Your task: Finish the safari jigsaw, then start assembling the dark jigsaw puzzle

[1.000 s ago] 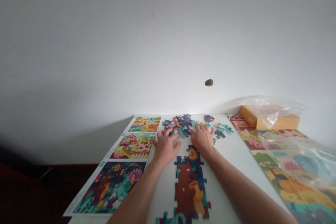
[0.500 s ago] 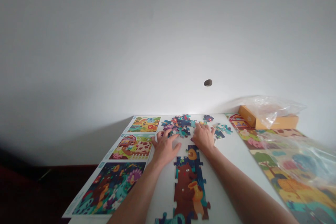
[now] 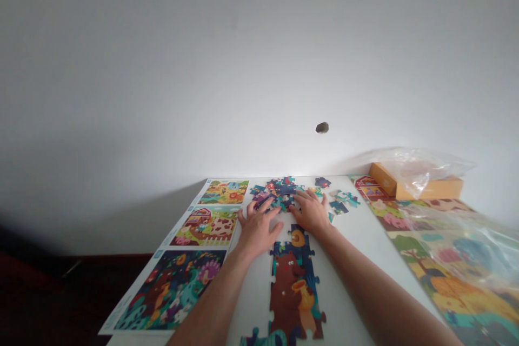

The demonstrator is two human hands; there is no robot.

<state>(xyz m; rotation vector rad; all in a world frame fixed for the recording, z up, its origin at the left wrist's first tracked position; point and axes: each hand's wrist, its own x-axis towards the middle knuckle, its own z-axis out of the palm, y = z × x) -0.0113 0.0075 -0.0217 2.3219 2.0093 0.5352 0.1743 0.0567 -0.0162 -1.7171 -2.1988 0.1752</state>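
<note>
A pile of loose jigsaw pieces point(image 3: 284, 186) lies at the far end of the white table point(image 3: 251, 286). My left hand point(image 3: 259, 227) rests at the pile's near left side, fingers spread over the pieces. On the right, my right hand point(image 3: 311, 211) reaches over the pile with its fingers apart, the tips touching or just above pieces. No piece shows gripped in either hand, though some lie hidden under the fingers. Between my forearms is a joined jigsaw section point(image 3: 290, 292) with a brown bear and a yellow horn.
Left, a reference sheet point(image 3: 172, 292) carries three printed pictures. Several stray pieces point(image 3: 339, 207) lie right of the pile, one piece point(image 3: 323, 182) behind. On the right, an orange box point(image 3: 430, 189) and clear plastic bag point(image 3: 421, 165) stand over a colourful finished picture point(image 3: 462, 275). A wall rises behind.
My right hand has shifted slightly left, and its fingers have spread out over the pile. My left hand stays nearly in place with its fingers spread.
</note>
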